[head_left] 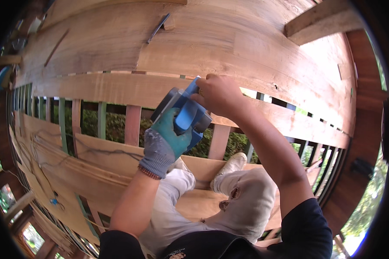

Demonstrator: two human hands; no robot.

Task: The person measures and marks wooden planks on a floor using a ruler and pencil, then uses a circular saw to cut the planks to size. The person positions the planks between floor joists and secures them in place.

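Observation:
A blue power tool with dark grey parts, which looks like an electric planer [186, 115], is held up tilted in front of me, above the gaps between the boards. My left hand [166, 134], in a teal-and-grey work glove, is closed around its handle. My bare right hand [220, 94] is at the tool's upper end, with curled fingers pressed against its blue edge; the fingertips are partly hidden. Beyond the tool lies a wide wooden board surface [194, 52].
A dark slender tool [158, 28] lies on the boards beside a small wood block [169, 22]. A thick beam [320, 21] rises at the far right. Slatted gaps run across below the wide boards. A dark cable [103, 151] trails at left. My shoes [230, 167] rest on planks.

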